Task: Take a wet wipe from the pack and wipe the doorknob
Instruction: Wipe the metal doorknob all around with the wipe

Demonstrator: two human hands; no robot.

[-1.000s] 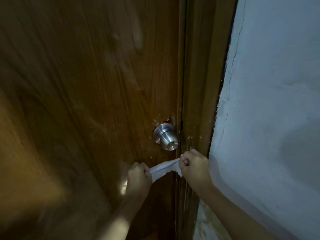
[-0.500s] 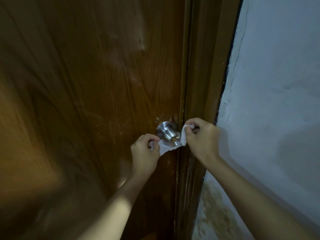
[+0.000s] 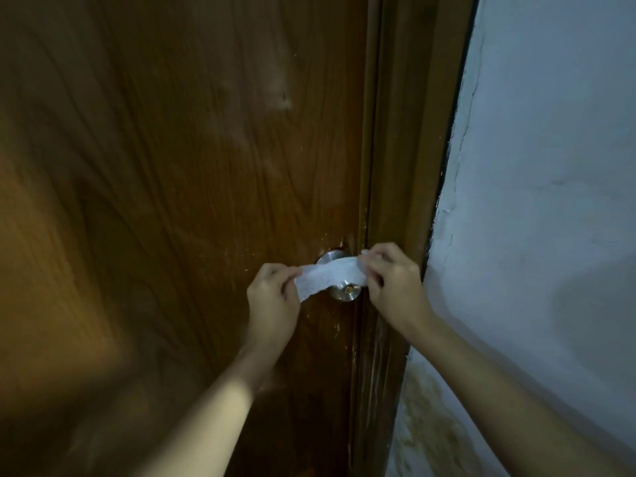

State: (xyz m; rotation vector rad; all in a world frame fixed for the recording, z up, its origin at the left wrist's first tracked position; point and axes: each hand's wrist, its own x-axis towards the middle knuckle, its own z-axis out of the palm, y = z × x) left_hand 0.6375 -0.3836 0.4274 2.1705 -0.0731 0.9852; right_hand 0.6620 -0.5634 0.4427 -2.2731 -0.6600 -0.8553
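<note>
A round silver doorknob (image 3: 347, 292) sits at the right edge of a brown wooden door (image 3: 179, 187). A white wet wipe (image 3: 327, 276) is stretched in a band across the top of the knob, covering most of it; only the knob's lower front and its base plate show. My left hand (image 3: 272, 301) pinches the wipe's left end. My right hand (image 3: 392, 282) pinches its right end, just in front of the door frame. The pack of wipes is not in view.
The brown door frame (image 3: 402, 173) runs vertically just right of the knob. A pale, cracked wall (image 3: 537, 201) fills the right side, with stained patches low down. The scene is dim.
Both hands rose from below the knob and carried the wipe up. It went from hanging under the knob to lying stretched over its top.
</note>
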